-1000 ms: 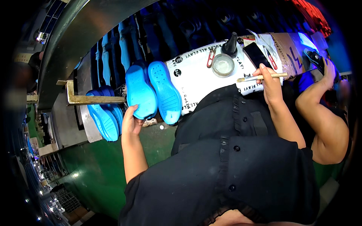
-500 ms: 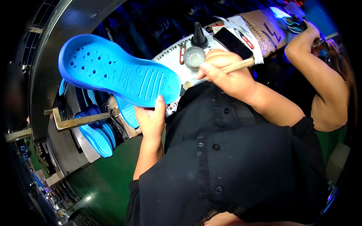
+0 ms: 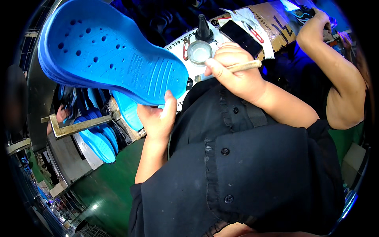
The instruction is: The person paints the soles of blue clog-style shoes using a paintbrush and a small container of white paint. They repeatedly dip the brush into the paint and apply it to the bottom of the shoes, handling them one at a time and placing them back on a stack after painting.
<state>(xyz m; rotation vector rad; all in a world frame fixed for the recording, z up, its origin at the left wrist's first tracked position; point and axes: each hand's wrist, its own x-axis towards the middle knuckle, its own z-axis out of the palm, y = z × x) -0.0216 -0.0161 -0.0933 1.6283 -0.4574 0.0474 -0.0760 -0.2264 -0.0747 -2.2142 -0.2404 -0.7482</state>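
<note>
Nearest me, I saw the left hand [image 3: 157, 120] gripping a broad blue foam-like shoe sole [image 3: 122, 59] by its ridged end, thumb on top, other fingers mostly hidden beneath, apparently to keep the perforated face up. To its right, the right hand [image 3: 242, 85] pinched a pale-handled brush [image 3: 245, 66], slanted, I judged, to bring its bristles toward that end; I couldn't tell whether they touched. Just beyond stood a round clear jar [image 3: 200, 52], seemingly within the brush's easy reach, beside a black conical bottle [image 3: 204, 31]. Farther off, another person's bare arm [image 3: 337, 65] showed.
</note>
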